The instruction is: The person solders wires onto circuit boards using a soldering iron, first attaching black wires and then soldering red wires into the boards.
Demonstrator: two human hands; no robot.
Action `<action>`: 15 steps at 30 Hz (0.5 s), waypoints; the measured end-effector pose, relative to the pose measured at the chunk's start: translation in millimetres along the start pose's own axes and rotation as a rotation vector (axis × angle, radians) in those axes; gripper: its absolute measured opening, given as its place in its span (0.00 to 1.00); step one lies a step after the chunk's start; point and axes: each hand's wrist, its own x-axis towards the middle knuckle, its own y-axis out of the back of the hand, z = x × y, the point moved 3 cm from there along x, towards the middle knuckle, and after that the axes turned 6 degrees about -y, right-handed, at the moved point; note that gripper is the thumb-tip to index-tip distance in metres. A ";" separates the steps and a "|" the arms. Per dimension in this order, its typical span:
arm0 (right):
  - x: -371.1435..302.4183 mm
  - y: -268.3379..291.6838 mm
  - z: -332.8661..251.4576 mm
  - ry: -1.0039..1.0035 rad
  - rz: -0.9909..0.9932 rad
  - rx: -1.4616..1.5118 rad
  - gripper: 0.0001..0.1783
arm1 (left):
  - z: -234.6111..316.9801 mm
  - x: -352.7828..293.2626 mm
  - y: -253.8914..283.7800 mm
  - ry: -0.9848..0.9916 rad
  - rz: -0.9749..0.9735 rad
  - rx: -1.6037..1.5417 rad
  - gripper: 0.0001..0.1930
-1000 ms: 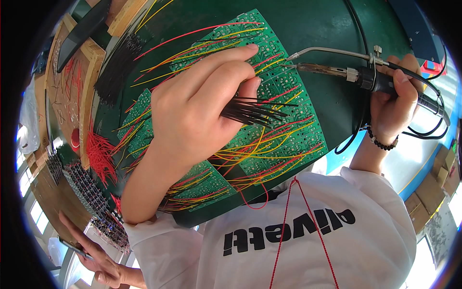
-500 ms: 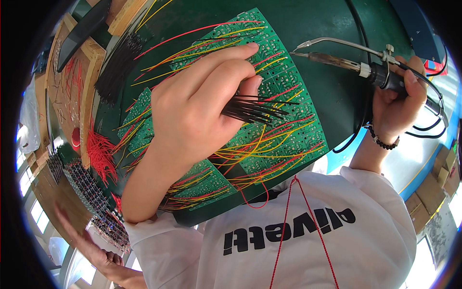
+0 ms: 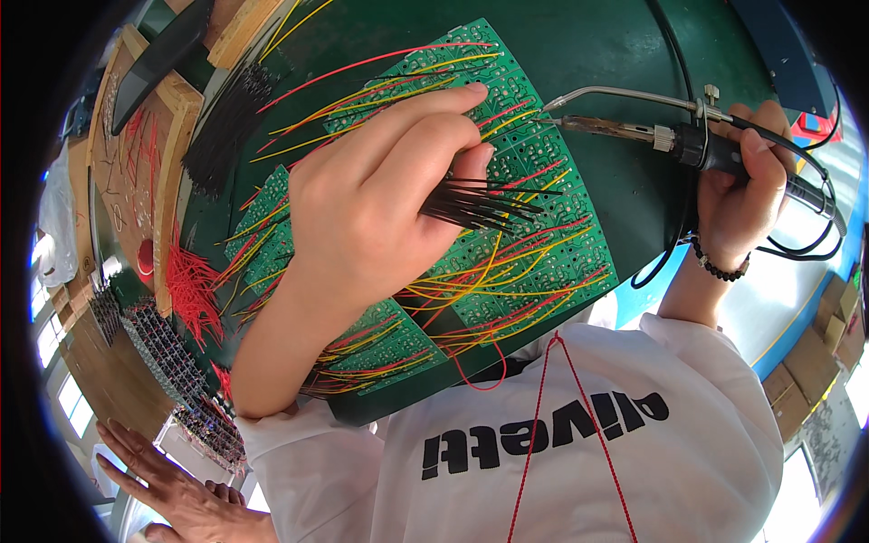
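My left hand (image 3: 376,185) is closed around a bundle of thin black wires (image 3: 480,204), their ends fanning out to the right. It hovers over a green circuit board panel (image 3: 543,244), its thumb and forefinger pinched near the panel's upper middle. Red and yellow wires (image 3: 520,276) rise from the panel in rows. My right hand (image 3: 747,185) grips a soldering iron (image 3: 715,149) with a thin metal feed tube (image 3: 625,90) clamped along it. The iron's tip and the tube's end meet at the panel's right edge. Whatever the left fingertips pinch is too small to tell.
More black wires (image 3: 226,127) lie on the green mat (image 3: 597,45) at the upper left, near a wooden tray (image 3: 172,181). Red wires (image 3: 192,285) are heaped beside it. A black cable (image 3: 674,54) runs along the right. Another person's hand (image 3: 181,493) shows at lower left.
The soldering iron has shifted slightly left and down, bringing its tip to the panel's edge. My left hand has hardly moved. The other person's hand has moved down and spread its fingers.
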 end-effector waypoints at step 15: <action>0.9 3.2 -1.5 0.038 -0.051 -0.062 0.08 | 1.2 1.4 2.4 -0.001 -0.008 0.029 0.07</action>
